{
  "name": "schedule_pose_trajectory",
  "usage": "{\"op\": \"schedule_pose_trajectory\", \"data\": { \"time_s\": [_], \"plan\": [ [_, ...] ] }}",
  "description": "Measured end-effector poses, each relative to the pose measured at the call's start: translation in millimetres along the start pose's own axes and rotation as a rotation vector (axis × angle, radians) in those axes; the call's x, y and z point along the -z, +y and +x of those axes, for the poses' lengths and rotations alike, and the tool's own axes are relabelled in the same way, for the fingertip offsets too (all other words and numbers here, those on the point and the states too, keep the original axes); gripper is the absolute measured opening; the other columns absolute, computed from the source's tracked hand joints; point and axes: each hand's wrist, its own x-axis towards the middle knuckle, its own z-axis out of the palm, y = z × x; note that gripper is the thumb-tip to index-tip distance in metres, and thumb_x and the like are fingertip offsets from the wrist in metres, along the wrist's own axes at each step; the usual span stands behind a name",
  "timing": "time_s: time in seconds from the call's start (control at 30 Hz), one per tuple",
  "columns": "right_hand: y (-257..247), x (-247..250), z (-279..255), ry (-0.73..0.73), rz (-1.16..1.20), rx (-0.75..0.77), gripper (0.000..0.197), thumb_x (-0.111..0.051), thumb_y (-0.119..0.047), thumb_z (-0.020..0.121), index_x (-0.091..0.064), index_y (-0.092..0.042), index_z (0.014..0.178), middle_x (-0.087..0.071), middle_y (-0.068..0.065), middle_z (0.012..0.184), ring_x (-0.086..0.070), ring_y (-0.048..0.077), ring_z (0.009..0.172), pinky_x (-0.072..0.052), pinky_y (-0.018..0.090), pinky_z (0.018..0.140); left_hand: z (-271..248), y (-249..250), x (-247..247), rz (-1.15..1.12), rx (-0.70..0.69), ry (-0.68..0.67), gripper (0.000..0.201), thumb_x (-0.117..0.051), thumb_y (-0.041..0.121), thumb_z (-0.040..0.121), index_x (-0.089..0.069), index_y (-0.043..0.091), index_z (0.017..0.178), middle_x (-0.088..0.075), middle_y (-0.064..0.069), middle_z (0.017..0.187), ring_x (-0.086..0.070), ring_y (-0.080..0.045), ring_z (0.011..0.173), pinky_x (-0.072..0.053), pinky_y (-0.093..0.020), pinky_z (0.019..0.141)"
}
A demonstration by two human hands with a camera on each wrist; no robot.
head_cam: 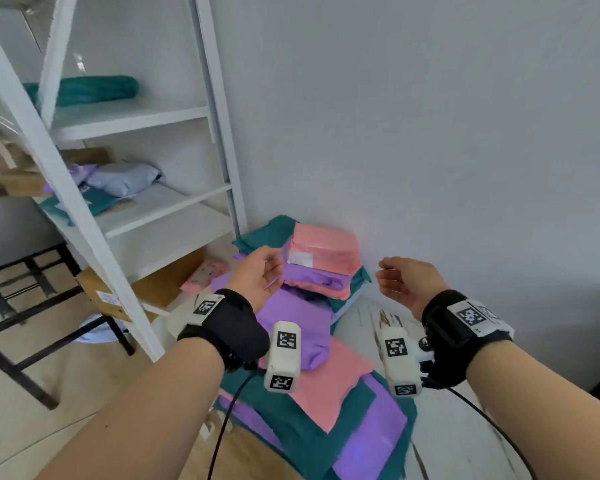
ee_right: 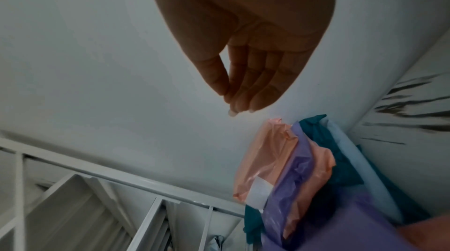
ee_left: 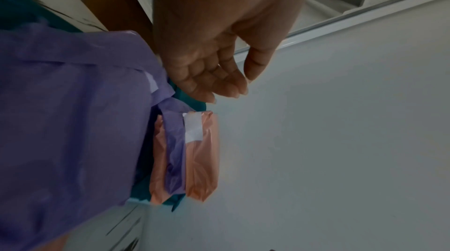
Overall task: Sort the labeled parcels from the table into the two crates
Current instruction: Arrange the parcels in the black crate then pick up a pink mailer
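Two hands, left (head_cam: 257, 275) and right (head_cam: 407, 284), relaxed, empty, flanking pink parcel (head_cam: 326, 249) atop pile (head_cam: 302, 341) against wall; soft, light, slippery poly bag, likely; take by both side edges

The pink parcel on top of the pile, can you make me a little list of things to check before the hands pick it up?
1. Left hand free: ok, fingers relaxed, holding nothing.
2. Right hand free: ok, also holding nothing.
3. Pink parcel on top of the pile, nothing lying on it: ok.
4. Label showing: ok, a white patch faces the hands; its words are too blurred to read.
5. Hands on either side of the parcel: ok, but neither touches it yet.
6. Crates ready: cannot tell, none shows in any view; only a white shelf stands to the left.
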Motion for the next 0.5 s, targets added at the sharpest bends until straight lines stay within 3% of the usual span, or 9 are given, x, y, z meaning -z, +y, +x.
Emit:
{"op": "schedule_pose_trajectory", "data": {
  "time_s": [0.17,0.27,0.33,0.4,0.5],
  "plan": [
    [-13,-22,74,0.048,-0.022,-0.037,0.005,-0.057,-0.006,0.092,-0.058,-0.006,0.087,-0.059,0.01,0.075,-0.054,0.018,0.062,-0.05,0.026,0.062,68,19,-19,0.078,0.011,0.052,0.011,-0.057,0.016,0.093,-0.059,0.014,0.083,-0.055,-0.001,0.076,-0.052,-0.011,0.07,-0.044,-0.025,0.069],
    [-7,-32,107,0.049,-0.085,-0.082,0.01,-0.056,0.0,0.089,-0.058,-0.007,0.082,-0.054,0.01,0.077,-0.05,0.017,0.064,-0.048,0.026,0.063,100,20,-23,0.1,0.04,0.088,0.008,-0.055,0.019,0.095,-0.059,0.013,0.098,-0.055,-0.003,0.088,-0.053,-0.013,0.081,-0.045,-0.027,0.071],
    [3,-36,123,0.03,-0.14,-0.121,0.012,-0.06,0.003,0.086,-0.061,-0.008,0.091,-0.054,0.01,0.077,-0.05,0.017,0.067,-0.047,0.027,0.063,117,19,-25,0.117,0.073,0.105,0.014,-0.054,0.021,0.096,-0.058,0.014,0.108,-0.056,-0.004,0.096,-0.053,-0.016,0.094,-0.044,-0.031,0.078],
    [11,-40,136,0.011,-0.219,-0.163,0.025,-0.065,0.004,0.082,-0.061,-0.009,0.102,-0.057,0.01,0.082,-0.053,0.019,0.077,-0.048,0.029,0.067,130,19,-27,0.127,0.103,0.103,0.011,-0.053,0.022,0.096,-0.059,0.015,0.102,-0.056,-0.004,0.096,-0.053,-0.016,0.094,-0.042,-0.031,0.077],
    [16,-42,151,0.005,-0.362,-0.182,0.04,-0.069,0.003,0.076,-0.057,-0.011,0.111,-0.06,0.013,0.099,-0.055,0.023,0.095,-0.047,0.03,0.071,146,22,-33,0.148,0.129,0.085,0.012,-0.052,0.018,0.096,-0.056,0.018,0.084,-0.053,-0.003,0.086,-0.05,-0.012,0.076,-0.04,-0.03,0.069]
  ]
}}
